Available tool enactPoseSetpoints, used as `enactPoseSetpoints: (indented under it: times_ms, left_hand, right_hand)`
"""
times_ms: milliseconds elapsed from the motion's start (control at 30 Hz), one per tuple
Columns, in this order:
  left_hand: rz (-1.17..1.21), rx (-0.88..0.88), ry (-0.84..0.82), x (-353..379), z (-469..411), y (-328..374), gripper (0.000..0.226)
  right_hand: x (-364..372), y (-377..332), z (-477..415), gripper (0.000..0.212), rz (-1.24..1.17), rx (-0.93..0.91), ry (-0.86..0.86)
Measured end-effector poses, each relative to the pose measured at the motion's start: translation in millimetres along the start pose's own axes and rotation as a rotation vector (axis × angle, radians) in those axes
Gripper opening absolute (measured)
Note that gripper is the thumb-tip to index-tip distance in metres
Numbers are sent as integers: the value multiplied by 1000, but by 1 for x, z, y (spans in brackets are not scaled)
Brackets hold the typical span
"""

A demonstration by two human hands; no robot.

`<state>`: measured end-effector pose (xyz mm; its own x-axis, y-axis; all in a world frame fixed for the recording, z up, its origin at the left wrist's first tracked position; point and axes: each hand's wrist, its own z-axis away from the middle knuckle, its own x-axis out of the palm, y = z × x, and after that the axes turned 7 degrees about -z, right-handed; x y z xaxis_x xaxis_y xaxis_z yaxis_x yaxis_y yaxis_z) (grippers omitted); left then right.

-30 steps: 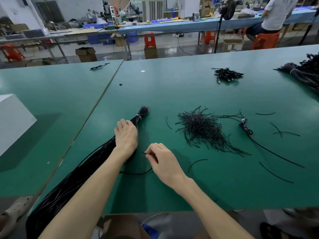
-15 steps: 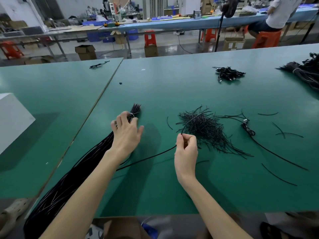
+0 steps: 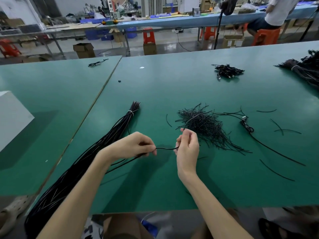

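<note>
Black wire [image 3: 166, 148] between pinching fingers [image 3: 151, 147]

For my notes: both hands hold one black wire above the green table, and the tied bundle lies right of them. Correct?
No. The head view shows the tied bundle left of the hands. The left hand and right hand hold one black wire above the green table.

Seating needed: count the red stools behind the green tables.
4 stools: far left, centre, right of centre, and one under the seated person. More may be hidden.
</note>
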<state>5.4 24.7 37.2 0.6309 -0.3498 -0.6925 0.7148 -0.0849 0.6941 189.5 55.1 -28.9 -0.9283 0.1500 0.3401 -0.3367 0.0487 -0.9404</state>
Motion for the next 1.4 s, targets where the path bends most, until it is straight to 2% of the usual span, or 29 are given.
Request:
enactPoseSetpoints:
  times_ms: [100, 267, 400, 467, 567, 667, 800, 867, 967, 1100, 1167, 1233, 1300, 1400]
  left_hand:
    - [80, -7, 99, 16, -13, 1, 24]
    - [639, -86, 474, 20, -30, 8, 24]
    - [1027, -84, 708, 11, -45, 26, 19]
    - [1065, -67, 751, 10, -55, 40, 19]
    - [996, -39, 796, 14, -74, 61, 20]
    - [958, -50, 823, 19, -89, 71, 21]
    - [1034, -106, 838, 21, -96, 62, 20]
    - [966, -148, 793, 21, -93, 52, 21]
    - [816, -154, 572, 19, -79, 36, 25]
    - [480, -134, 78, 16, -50, 14, 34]
    - [440, -86, -186, 14, -35, 3, 47]
    - [439, -22, -365, 11, -20, -7, 53]
    - [452, 73, -432, 8, -7, -18, 50]
    - [623, 225, -447, 8, 10, -37, 45]
  right_hand:
    - [0, -1, 1, 34, -54, 28, -53]
    - [-1, -3, 4, 41, -37, 3, -114]
    - [0, 0, 7, 43, 142, -56, -288]
    - [4, 0, 11, 50, 202, -84, -420]
    - [8, 0, 16, 60, 229, -77, -542]
    - [6, 0, 13, 62, 179, -57, -514]
    - [5, -1, 12, 46, 221, -81, -487]
    - [6, -1, 13, 41, 283, -82, -466]
    - [4, -2, 10, 40, 245, -51, -363]
    - [-2, -2, 4, 41, 116, 11, -189]
    - [-3, -1, 2, 41, 118, 13, -134]
    - [-3, 0, 1, 41, 109, 21, -113]
    - [-2, 0, 0, 39, 50, 58, -99]
    - [-3, -1, -1, 38, 11, 88, -95]
